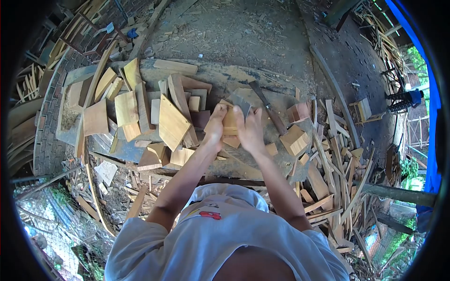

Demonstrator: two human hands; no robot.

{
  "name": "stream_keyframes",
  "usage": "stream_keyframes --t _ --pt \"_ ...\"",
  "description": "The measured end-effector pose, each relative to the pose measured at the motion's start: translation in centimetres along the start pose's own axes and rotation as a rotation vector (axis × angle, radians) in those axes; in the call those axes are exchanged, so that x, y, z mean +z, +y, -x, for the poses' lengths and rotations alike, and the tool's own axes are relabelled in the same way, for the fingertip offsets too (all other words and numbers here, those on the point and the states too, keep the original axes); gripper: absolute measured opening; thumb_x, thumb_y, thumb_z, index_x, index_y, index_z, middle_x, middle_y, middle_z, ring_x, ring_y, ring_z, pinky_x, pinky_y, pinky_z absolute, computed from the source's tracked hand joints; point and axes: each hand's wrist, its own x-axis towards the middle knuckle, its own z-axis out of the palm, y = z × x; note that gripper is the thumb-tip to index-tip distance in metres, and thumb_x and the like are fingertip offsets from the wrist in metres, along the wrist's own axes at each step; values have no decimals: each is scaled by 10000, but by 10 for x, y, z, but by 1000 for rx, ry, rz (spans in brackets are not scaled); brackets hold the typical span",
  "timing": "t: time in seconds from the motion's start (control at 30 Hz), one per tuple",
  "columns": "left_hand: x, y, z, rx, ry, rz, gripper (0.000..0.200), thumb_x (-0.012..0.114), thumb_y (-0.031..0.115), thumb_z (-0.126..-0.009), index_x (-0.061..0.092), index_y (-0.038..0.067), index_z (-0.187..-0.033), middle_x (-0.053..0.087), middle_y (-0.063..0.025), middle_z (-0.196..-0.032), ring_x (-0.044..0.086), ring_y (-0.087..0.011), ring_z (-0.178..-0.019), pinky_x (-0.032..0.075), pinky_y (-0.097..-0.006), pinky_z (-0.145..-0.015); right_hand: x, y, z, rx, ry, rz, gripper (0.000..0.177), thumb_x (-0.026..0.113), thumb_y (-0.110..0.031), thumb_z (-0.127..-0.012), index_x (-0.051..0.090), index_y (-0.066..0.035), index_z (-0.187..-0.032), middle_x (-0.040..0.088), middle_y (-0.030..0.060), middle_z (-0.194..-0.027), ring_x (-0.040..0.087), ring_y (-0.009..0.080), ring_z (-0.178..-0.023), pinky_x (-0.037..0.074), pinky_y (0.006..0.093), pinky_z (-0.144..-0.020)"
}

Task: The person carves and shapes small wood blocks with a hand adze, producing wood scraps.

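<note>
Both my hands meet over the middle of the workbench. My left hand (pixel 216 122) grips the left side of a small light-brown wooden block (pixel 229 124), its fingers curled round the edge. Opposite it, my right hand (pixel 251 129) presses on the block's right side, thumb pointing forward. A flat dark-grey piece (pixel 242 97) shows just beyond my fingers, its near end hidden by my right hand. Right of that hand lies a tool with a dark metal blade and a wooden handle (pixel 276 121). Close by its handle end is another wooden block (pixel 295 139).
On the worn bench (pixel 220 74), many cut wood blocks crowd the left, including a large pale angled block (pixel 173 122). Offcuts and strips (pixel 323 180) are heaped at the right. A small wooden stool-like piece (pixel 363 110) stands farther right on the littered ground.
</note>
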Motion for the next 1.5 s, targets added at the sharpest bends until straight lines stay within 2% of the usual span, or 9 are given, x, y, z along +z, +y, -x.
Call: stream_keyframes --t 0.27,0.37,0.77,1.0,1.07,1.1,1.23,1.33,1.5 --pt "5 5 9 -30 -20 33 198 303 274 -967 462 160 -934 542 -28 -866 582 -133 -754 529 -320 -561 -3 4 -3 144 -131 -36 469 363 -376 -956 538 28 -1120 535 225 -1058 406 353 -980 339 418 -912" --pt "-6 -3 -12 37 111 82 175 305 256 -965 456 169 -951 541 -24 -861 584 -135 -712 506 -309 -472 7 -4 20 -71 13 18 409 404 -328 -944 552 14 -1112 577 219 -989 440 353 -903 396 414 -821" --pt "-4 -4 -8 42 82 73 202 302 271 -969 466 153 -966 543 -30 -897 571 -131 -805 523 -313 -602 5 -1 18 -24 -13 8 394 425 -320 -939 548 -8 -1145 577 194 -976 442 334 -902 412 409 -805" --pt "-13 -6 -11 36 64 84 181 307 272 -960 452 163 -954 536 -21 -871 579 -136 -740 508 -313 -478 6 -13 27 -61 -19 20 388 423 -333 -936 562 -20 -1119 586 194 -950 443 337 -899 405 424 -796" --pt "-2 9 7 -89 -3 67 192 305 281 -976 473 193 -943 533 18 -895 543 -89 -814 473 -296 -685 5 -3 14 -82 66 3 378 426 -331 -935 565 -32 -1120 590 181 -956 442 329 -885 403 423 -790" --pt "2 3 9 -40 -57 67 201 296 287 -977 474 196 -957 535 21 -897 545 -90 -828 471 -301 -679 -2 -3 3 41 -8 -30 472 408 -388 -938 549 40 -1078 549 236 -971 420 357 -964 362 425 -877" --pt "-2 2 -4 -4 19 97 201 280 299 -973 450 192 -965 543 -5 -882 595 -153 -734 508 -347 -520 -4 -16 22 -1 -55 -27 481 405 -384 -940 538 51 -1098 540 239 -1012 416 373 -977 359 420 -892" --pt "-10 -7 -6 -78 5 136 201 307 315 -968 460 191 -1010 558 -17 -942 603 -163 -763 509 -367 -545 5 -4 16 15 -10 -76 499 399 -394 -941 523 50 -1133 538 244 -1008 420 376 -1004 351 413 -917" --pt "-2 -7 11 -201 -127 309 276 373 332 -950 475 175 -1153 588 -44 -1024 618 -214 -853 512 -356 -516 -18 20 -16 516 -107 -426 689 448 -565 -881 458 24 -1238 515 212 -1156 446 292 -1165 377 358 -914"
